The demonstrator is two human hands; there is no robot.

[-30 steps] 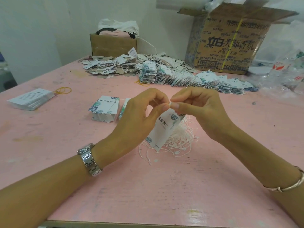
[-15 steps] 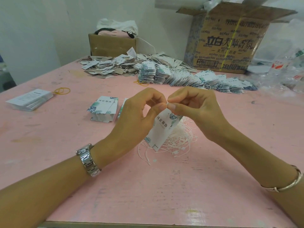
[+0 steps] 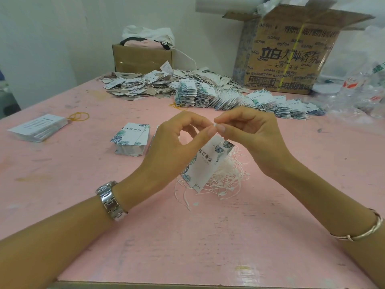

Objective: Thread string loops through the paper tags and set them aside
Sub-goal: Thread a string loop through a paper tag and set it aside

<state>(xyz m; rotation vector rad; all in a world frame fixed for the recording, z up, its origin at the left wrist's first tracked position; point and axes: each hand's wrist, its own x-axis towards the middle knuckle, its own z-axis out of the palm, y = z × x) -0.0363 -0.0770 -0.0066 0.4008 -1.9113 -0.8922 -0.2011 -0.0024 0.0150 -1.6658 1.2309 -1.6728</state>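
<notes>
My left hand (image 3: 177, 142) and my right hand (image 3: 254, 138) meet above the middle of the pink table (image 3: 187, 236). Between their fingertips hangs a white paper tag (image 3: 205, 165) with green leaf print, tilted down to the left. My left thumb and finger pinch the tag's top edge. My right thumb and forefinger pinch the white end of a string loop (image 3: 215, 124) at the tag's top. A loose heap of white string loops (image 3: 227, 178) lies on the table under the tag.
A small stack of unthreaded tags (image 3: 131, 140) lies left of my left hand, a flat card stack (image 3: 38, 127) and a yellow rubber band (image 3: 80, 116) farther left. Rows and heaps of tags (image 3: 208, 94) fill the back, before two cardboard boxes (image 3: 291, 53).
My right fingers have drawn slightly up and away from my left fingertips, and a short white string end now shows between them. The tag hangs as before.
</notes>
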